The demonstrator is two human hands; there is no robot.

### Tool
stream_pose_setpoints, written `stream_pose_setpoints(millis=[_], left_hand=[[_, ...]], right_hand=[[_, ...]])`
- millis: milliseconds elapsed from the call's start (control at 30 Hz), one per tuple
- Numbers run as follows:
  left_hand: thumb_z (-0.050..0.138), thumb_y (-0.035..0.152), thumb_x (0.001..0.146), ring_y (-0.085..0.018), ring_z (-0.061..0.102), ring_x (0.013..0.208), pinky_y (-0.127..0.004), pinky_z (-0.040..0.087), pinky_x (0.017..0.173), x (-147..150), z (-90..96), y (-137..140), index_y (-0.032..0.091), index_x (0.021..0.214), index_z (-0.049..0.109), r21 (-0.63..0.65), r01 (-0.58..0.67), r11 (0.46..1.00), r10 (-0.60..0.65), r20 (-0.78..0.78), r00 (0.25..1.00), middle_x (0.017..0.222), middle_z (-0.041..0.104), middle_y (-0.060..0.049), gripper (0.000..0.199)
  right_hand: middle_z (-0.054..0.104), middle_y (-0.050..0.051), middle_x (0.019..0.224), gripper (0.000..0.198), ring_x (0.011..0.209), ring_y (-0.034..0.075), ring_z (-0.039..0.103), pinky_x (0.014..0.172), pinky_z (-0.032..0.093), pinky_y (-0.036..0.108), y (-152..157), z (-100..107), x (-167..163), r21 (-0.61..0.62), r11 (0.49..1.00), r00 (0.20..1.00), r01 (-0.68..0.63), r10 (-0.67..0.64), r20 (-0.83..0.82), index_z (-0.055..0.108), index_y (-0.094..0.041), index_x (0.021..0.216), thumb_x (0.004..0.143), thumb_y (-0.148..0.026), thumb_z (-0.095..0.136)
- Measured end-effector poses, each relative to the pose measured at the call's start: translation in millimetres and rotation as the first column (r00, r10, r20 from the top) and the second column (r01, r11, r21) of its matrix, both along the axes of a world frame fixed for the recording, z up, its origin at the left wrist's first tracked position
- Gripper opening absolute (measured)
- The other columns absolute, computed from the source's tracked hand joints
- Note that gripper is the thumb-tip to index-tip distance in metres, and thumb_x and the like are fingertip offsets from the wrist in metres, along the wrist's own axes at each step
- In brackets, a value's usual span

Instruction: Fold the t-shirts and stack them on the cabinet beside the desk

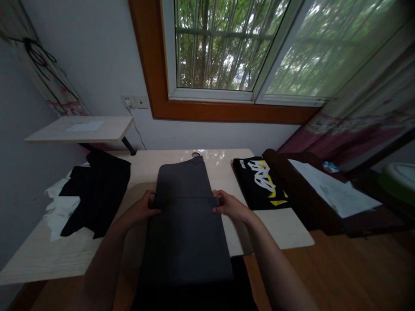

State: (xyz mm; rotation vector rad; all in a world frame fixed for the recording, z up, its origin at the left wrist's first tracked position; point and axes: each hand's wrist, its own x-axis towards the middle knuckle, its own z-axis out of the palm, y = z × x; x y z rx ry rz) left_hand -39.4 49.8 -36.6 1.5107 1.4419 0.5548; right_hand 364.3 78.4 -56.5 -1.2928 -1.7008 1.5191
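A dark grey garment, in a long narrow strip, stretches up the middle of the table with its near part at the front edge by my body. Across it runs a straight edge, beyond which a lighter grey part lies flat. My left hand pinches the left end of that edge between thumb and fingers. At the right end, my right hand pinches the cloth the same way. To the right lies a folded black T-shirt with a white and yellow print.
Black cloth and white cloth are heaped on the table's left side. Above them stands a raised shelf with a paper on it. Brown furniture bearing a white sheet adjoins the right side. A window is behind.
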Motion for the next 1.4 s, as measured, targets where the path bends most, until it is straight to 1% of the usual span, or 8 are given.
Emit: stream_pose_setpoints(millis=[233, 600, 700, 833, 933, 1067, 1233, 1400], left_hand=[[0.074, 0.045, 0.069, -0.029, 0.059, 0.105, -0.045, 0.048, 0.094, 5, 15.3, -6, 0.02, 0.107, 0.064, 0.258, -0.012, 0.966, 0.091, -0.297, 0.951, 0.113, 0.059, -0.009, 0.046], [0.061, 0.025, 0.069, -0.025, 0.055, 0.097, -0.041, 0.048, 0.088, 12, 13.8, -2, 0.021, 0.087, 0.056, 0.333, 0.137, 0.933, -0.041, -0.28, 0.959, 0.101, 0.059, -0.006, 0.019], [0.064, 0.029, 0.071, -0.025, 0.058, 0.097, -0.041, 0.049, 0.085, 15, 13.3, -4, 0.021, 0.096, 0.056, 0.29, 0.091, 0.953, -0.019, -0.243, 0.97, 0.103, 0.061, -0.007, 0.027], [0.074, 0.047, 0.071, -0.024, 0.063, 0.089, -0.039, 0.052, 0.08, 17, 11.3, -5, 0.02, 0.121, 0.054, 0.237, -0.048, 0.97, 0.089, -0.165, 0.982, 0.105, 0.064, -0.007, 0.06], [0.073, 0.055, 0.073, -0.025, 0.066, 0.086, -0.04, 0.052, 0.079, 17, 10.2, -3, 0.019, 0.132, 0.052, 0.172, -0.113, 0.979, 0.135, -0.125, 0.983, 0.097, 0.066, -0.006, 0.073], [0.074, 0.053, 0.074, -0.03, 0.068, 0.1, -0.044, 0.052, 0.09, 15, 9.1, -1, 0.023, 0.135, 0.057, 0.138, -0.088, 0.987, 0.096, -0.051, 0.994, 0.109, 0.07, -0.01, 0.07], [0.074, 0.047, 0.075, -0.029, 0.069, 0.099, -0.042, 0.054, 0.088, 12, 13.2, -8, 0.024, 0.132, 0.06, 0.119, -0.127, 0.985, 0.119, 0.07, 0.99, 0.103, 0.072, -0.007, 0.063], [0.075, 0.044, 0.076, -0.027, 0.069, 0.1, -0.042, 0.055, 0.087, 9, 42.0, -20, 0.023, 0.137, 0.057, 0.092, -0.2, 0.976, 0.17, 0.262, 0.95, 0.104, 0.071, -0.007, 0.067]], right_hand=[[0.06, -0.002, 0.079, 0.024, 0.075, 0.016, 0.056, 0.068, 0.043, 0.027, -11, 10, 1, 0.081, 0.996, 0.998, 0.032, -0.037, 0.055, 0.056, -0.02, 0.083, 0.071, -0.029, 0.075], [0.057, -0.002, 0.084, 0.021, 0.079, 0.014, 0.053, 0.072, 0.039, 0.026, -14, -3, 9, 0.061, 0.998, 0.982, -0.011, 0.023, -0.189, 0.06, -0.021, 0.092, 0.081, -0.03, 0.074], [0.054, -0.003, 0.083, 0.022, 0.078, 0.013, 0.051, 0.071, 0.038, 0.025, -14, -8, 9, 0.03, 1.0, 0.974, -0.001, 0.008, -0.228, 0.058, -0.021, 0.092, 0.081, -0.031, 0.075], [0.049, -0.004, 0.08, 0.027, 0.076, 0.013, 0.049, 0.069, 0.038, 0.025, -15, -7, 6, 0.005, 1.0, 0.975, 0.004, -0.002, -0.224, 0.056, -0.021, 0.093, 0.081, -0.036, 0.075], [0.047, -0.004, 0.08, 0.038, 0.075, 0.013, 0.048, 0.069, 0.039, 0.025, -16, -1, 3, -0.02, 1.0, 0.978, 0.024, -0.028, -0.208, 0.056, -0.023, 0.109, 0.081, -0.042, 0.074], [0.045, -0.006, 0.08, 0.065, 0.067, 0.011, 0.044, 0.063, 0.036, 0.024, -19, 7, 0, -0.031, 0.998, 0.984, 0.061, -0.065, -0.168, 0.047, -0.026, 0.138, 0.082, -0.045, 0.073], [0.049, -0.004, 0.081, 0.062, 0.067, 0.011, 0.046, 0.061, 0.037, 0.024, -22, 18, -2, -0.056, 0.997, 0.981, 0.052, -0.061, -0.185, 0.052, -0.028, 0.135, 0.08, -0.047, 0.074], [0.063, 0.0, 0.087, 0.062, 0.075, 0.017, 0.06, 0.068, 0.047, 0.029, -22, 43, -4, -0.096, 0.994, 0.955, 0.059, -0.084, -0.284, 0.05, -0.03, 0.132, 0.079, -0.046, 0.076]])
